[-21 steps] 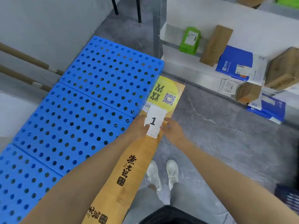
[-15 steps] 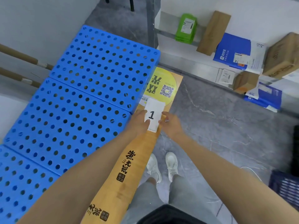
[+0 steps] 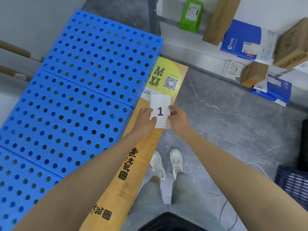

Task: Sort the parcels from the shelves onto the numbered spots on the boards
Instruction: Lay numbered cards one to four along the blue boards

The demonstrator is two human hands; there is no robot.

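Note:
A white card printed with the number 1 [image 3: 160, 110] is pinched at its left edge by my left hand [image 3: 146, 121] and at its right edge by my right hand [image 3: 178, 120]. I hold it just above a long orange wooden board [image 3: 146, 147] with black characters and a yellow round sticker [image 3: 166, 77]. Beside that lie blue perforated boards [image 3: 80, 90]. Parcels stand on the white shelves at the upper right: a green packet [image 3: 191, 15], a brown box [image 3: 220, 20], a blue-and-white envelope [image 3: 246, 40] and a cardboard box [image 3: 293, 45].
A lower shelf holds a white packet [image 3: 233, 69], a small brown box [image 3: 253, 74] and blue envelopes [image 3: 276, 89]. A dark blue crate [image 3: 293, 182] sits on the grey floor at the right. Cardboard tubes [image 3: 16, 50] lean at the left. My white shoes [image 3: 166, 162] stand next to the orange board.
The view has tilted down and shifted, so the shelves sit higher in frame. Both hands keep hold of the number card over the same part of the orange board.

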